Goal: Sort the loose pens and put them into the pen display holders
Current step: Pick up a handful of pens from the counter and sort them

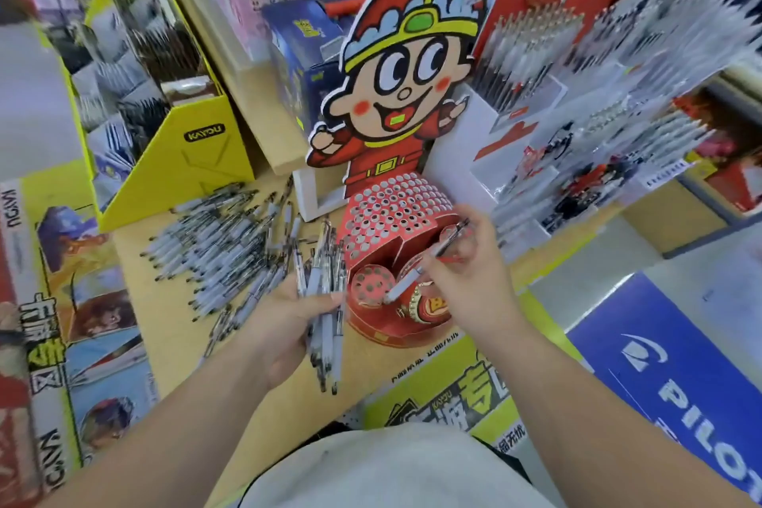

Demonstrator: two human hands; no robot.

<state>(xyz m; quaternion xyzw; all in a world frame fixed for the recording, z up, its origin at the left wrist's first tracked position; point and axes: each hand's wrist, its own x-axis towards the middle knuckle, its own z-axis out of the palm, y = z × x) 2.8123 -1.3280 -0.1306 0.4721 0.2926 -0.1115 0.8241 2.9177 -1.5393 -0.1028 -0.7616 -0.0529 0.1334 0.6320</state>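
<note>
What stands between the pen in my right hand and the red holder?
Nothing visible. The pen in the right hand ends beside the front cup of the red holder; the left hand holds its bundle aside.

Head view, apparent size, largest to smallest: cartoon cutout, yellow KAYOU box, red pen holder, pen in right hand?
1. Too alike to rank: cartoon cutout and yellow KAYOU box.
2. red pen holder.
3. pen in the right hand.

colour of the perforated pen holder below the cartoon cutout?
The pen holder is red, dotted with rows of small holes; head view.
</note>
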